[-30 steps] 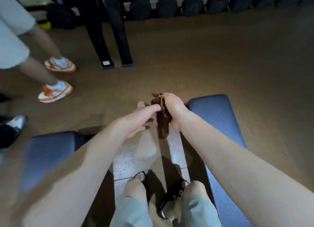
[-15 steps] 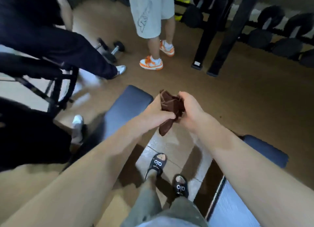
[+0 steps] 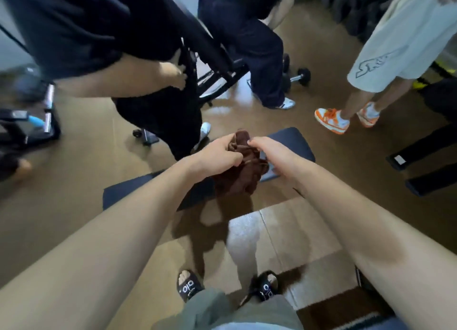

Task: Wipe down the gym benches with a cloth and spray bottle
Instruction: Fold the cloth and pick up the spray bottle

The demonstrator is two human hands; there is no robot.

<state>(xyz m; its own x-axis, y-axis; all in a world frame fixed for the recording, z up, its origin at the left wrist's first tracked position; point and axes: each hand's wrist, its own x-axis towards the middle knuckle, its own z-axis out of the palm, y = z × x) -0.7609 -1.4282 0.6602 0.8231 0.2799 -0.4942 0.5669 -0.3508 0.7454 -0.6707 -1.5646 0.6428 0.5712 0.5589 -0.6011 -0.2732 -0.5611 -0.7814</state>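
Dark padded bench point(image 3: 291, 144) at frame centre, running to lower left. Brown cloth point(image 3: 241, 173) bunched and held in the air over it. Left hand point(image 3: 217, 154) fingers curled round cloth's upper edge; right hand point(image 3: 269, 149) pinching the same edge.

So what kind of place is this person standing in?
Most likely a gym. A flat dark padded bench stands ahead, a black dumbbell lies on the brown floor, and more dark weights are racked at the back. Both hands grip a brown cloth.
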